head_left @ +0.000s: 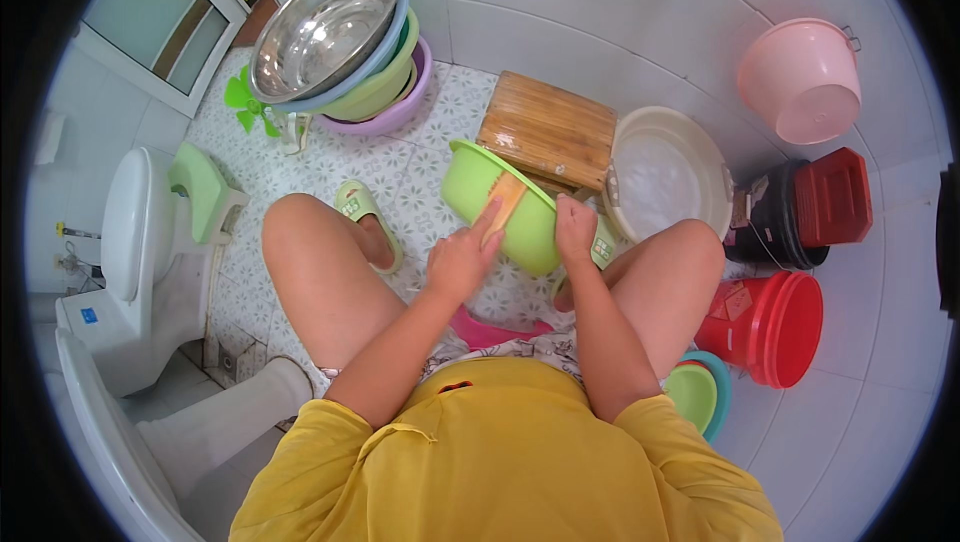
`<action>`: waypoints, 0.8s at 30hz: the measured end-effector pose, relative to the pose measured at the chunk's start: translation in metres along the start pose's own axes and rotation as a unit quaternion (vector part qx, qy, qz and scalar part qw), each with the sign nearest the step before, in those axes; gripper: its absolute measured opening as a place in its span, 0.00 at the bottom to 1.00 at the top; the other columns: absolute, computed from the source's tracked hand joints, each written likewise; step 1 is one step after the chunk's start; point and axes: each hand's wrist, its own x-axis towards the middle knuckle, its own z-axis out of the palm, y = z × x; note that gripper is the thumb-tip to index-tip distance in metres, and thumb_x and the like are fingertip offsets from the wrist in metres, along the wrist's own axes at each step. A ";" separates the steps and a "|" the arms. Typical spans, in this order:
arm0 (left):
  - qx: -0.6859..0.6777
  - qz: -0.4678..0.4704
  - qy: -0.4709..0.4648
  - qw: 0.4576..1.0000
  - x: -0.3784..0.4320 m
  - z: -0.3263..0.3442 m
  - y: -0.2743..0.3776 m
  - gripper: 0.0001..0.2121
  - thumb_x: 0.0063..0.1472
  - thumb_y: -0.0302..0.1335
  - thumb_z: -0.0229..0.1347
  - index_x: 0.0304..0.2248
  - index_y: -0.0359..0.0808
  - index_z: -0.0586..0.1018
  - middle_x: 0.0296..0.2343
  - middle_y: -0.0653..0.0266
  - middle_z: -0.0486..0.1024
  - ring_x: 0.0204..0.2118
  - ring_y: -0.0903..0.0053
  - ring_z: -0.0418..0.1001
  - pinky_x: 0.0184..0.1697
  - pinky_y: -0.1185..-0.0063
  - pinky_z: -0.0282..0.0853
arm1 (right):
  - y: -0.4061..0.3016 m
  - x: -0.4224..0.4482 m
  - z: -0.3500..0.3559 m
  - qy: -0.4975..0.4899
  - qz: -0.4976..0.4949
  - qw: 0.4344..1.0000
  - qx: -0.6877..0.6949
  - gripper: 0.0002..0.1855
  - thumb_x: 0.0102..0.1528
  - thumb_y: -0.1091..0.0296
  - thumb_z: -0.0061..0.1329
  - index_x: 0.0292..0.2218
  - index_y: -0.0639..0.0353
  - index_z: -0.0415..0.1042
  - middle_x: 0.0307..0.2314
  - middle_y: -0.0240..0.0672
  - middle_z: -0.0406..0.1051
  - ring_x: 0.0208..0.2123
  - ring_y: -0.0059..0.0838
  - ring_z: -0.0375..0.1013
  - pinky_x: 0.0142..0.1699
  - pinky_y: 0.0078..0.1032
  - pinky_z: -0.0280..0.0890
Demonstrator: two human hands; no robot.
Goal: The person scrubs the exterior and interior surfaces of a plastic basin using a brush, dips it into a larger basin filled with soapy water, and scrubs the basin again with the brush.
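A green plastic basin (529, 238) is tilted on its side in front of me, its outer wall turned towards me. My right hand (577, 227) grips its rim at the right. In my left hand (463, 257) is an orange scrubbing brush (506, 199), held against the outside of the basin with the index finger stretched along its back. The bristles show only as a dark edge at the brush's far left side. Just beyond the basin stands a low wooden stool (550, 125), and right of it a cream basin (667, 167) holds cloudy water.
Stacked basins, a steel one (326, 31) on top, stand at the back left. A toilet (131, 227) and a green step stool (199, 189) are at the left. Buckets, among them a red one (761, 328), line the right wall; a pink bucket (802, 80) hangs above.
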 end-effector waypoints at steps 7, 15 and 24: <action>-0.105 -0.147 -0.023 0.983 0.037 -0.024 -0.042 0.22 0.60 0.43 0.45 0.54 0.52 0.65 0.31 0.46 0.75 0.34 0.51 0.73 0.40 0.63 0.67 | 0.007 -0.006 0.003 0.015 -0.054 0.998 0.037 0.18 0.53 0.64 0.44 0.18 0.69 0.60 0.11 0.40 0.51 0.14 0.25 0.50 0.22 0.28 0.52; -0.127 -0.037 -0.087 0.987 0.013 -0.016 -0.016 0.22 0.60 0.43 0.44 0.53 0.51 0.65 0.30 0.45 0.75 0.33 0.51 0.73 0.39 0.63 0.67 | 0.018 -0.007 0.001 0.012 -0.020 1.000 -0.012 0.18 0.51 0.59 0.43 0.20 0.66 0.66 0.15 0.48 0.60 0.18 0.40 0.59 0.26 0.35 0.57; -0.052 -0.092 -0.062 0.992 0.031 -0.006 -0.042 0.22 0.59 0.43 0.45 0.53 0.50 0.66 0.31 0.46 0.75 0.34 0.51 0.73 0.41 0.62 0.67 | 0.021 -0.010 0.002 -0.017 0.010 0.999 -0.038 0.18 0.50 0.55 0.42 0.21 0.62 0.72 0.18 0.50 0.67 0.22 0.52 0.66 0.29 0.39 0.60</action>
